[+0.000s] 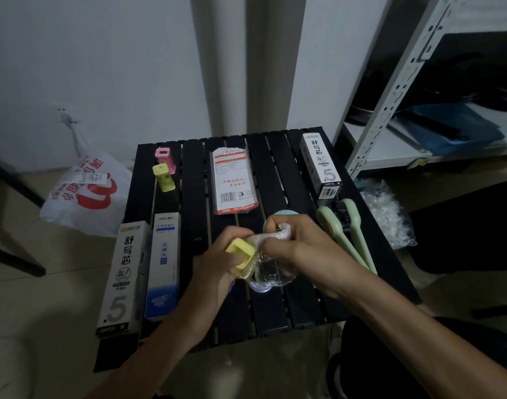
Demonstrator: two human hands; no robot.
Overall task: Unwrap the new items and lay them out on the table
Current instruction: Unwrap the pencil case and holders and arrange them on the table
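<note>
While wrap clings, left hand: fingers clenched round yellow block.
right hand: pinches wrap; probably thin, slippery, so hold the bunched end.
yellow block: likely light, rigid; grip sides.

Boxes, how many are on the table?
3: a grey box at the near left edge, a blue box beside it, a white box at the far right corner. None looks hidden.

Over the desk, the left hand grips a yellow item; the right hand pinches its clear wrap.
</note>
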